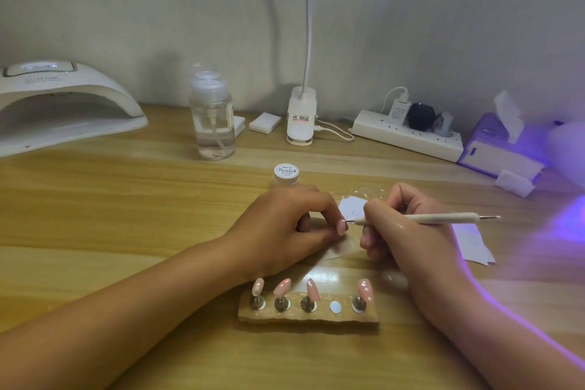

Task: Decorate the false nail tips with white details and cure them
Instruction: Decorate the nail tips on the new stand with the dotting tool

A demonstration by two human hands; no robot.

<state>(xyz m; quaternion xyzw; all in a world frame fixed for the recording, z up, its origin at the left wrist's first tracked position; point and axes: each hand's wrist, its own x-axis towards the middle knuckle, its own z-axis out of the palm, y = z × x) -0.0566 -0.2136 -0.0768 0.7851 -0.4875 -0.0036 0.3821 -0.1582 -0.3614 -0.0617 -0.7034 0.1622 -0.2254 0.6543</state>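
Both forearms come in from the bottom corners and meet over the wooden table (126, 199). Between them, at six o'clock from the hands, lies the stand (308, 317). It carries four mounted tips (281, 288), pink and glossy, and one bare white disc, fourth from the left.

At nine o'clock from the work point, our left hand (285, 228) rests knuckles-up on the table. Its fingers are curled in, and the forefinger and thumb pinch a pink nail tip (341, 227). The fine point of the detail pen (427, 218) touches that tip from three o'clock. The pen lies almost level, its far metal end pointing to three o'clock. Our right hand (402, 231) grips it near the point, fingers bunched round the shaft and the heel of the hand down on the table. A white paper sheet (353, 204) shows between the hands at twelve o'clock.

Along the back, from ten o'clock to two o'clock, stand the white curing lamp (63, 104) with blurred lettering, a clear pump bottle (212, 117), and a clip lamp (301, 117) with a red label too small to read. After them come a power strip (408, 139) and a tissue box (493, 152) in violet light. Just beyond our left hand at twelve o'clock is a small jar (286, 173) whose lid reads "Painted".
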